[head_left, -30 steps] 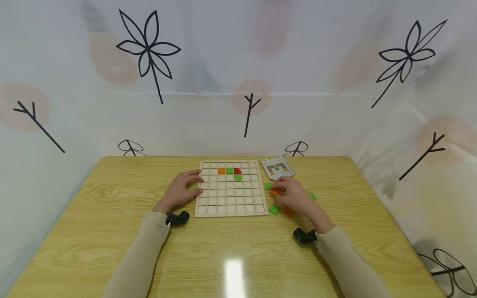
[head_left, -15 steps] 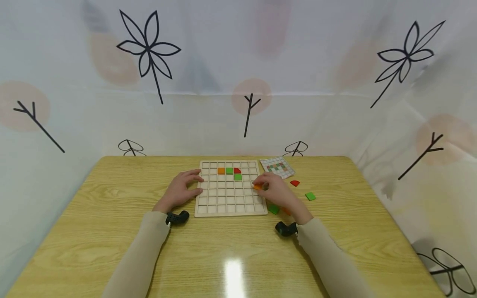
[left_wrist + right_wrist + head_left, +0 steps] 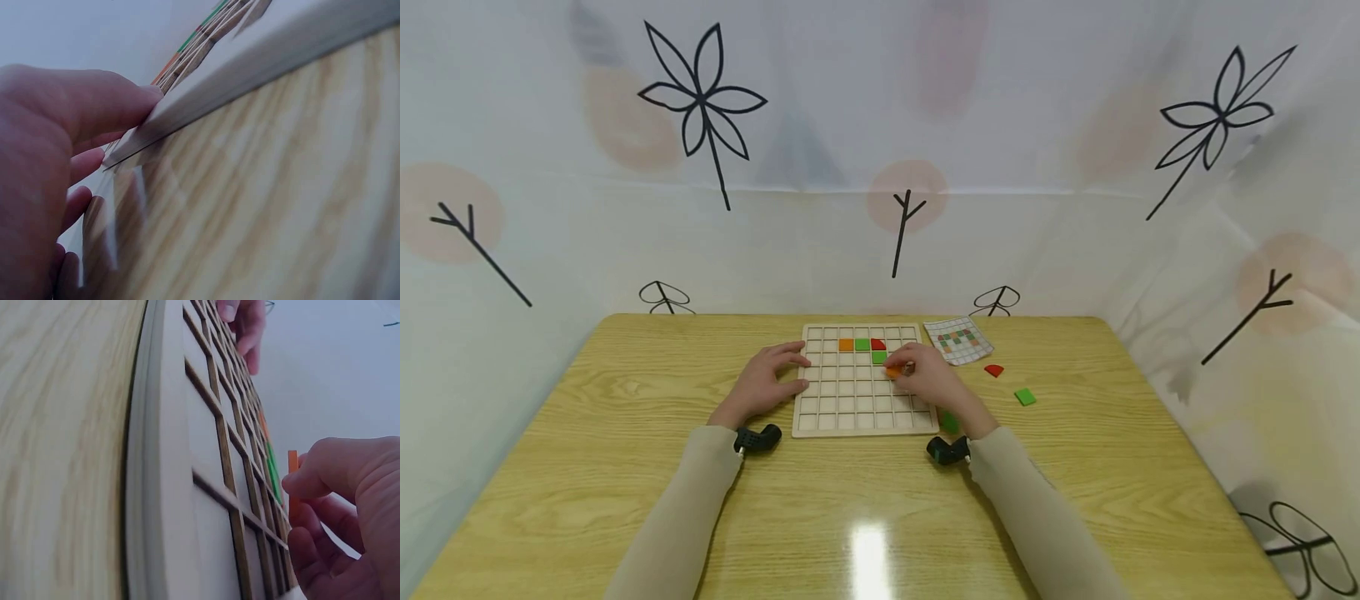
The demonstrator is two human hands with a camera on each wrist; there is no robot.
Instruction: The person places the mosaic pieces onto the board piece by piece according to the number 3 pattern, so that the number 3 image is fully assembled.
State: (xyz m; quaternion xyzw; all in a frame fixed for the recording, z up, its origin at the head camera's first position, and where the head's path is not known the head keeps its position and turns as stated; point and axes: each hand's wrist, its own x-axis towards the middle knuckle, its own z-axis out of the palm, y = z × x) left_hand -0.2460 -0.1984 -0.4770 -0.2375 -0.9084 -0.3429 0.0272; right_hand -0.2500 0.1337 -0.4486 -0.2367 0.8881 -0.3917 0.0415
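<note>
Orange tile [image 3: 292, 461] held above the grid board [image 3: 865, 433]

The right hand [image 3: 931, 377] pinched the orange tile between thumb and fingers, over the board's right half; the left hand [image 3: 763, 382] lay relaxed with fingers spread, gripping nothing, touching the board's left edge; the exact cell beneath the tile could not be told. Setting it well seemed to call for a level tile, edges squared to the cell walls before release, then a light fingertip press; steady left fingers would probably have kept the board from sliding; the neighbouring lower green tile [image 3: 879, 357] was best left unbrushed. Above that sat an orange square [image 3: 846, 345], an upper green tile [image 3: 862, 344] and a red quarter-round [image 3: 878, 344] in a row; a printed card [image 3: 958, 340] lay just beside the board's upper right; farther right on the bench [image 3: 760, 517] were a loose red piece [image 3: 994, 370] and a loose green tile [image 3: 1026, 397].
</note>
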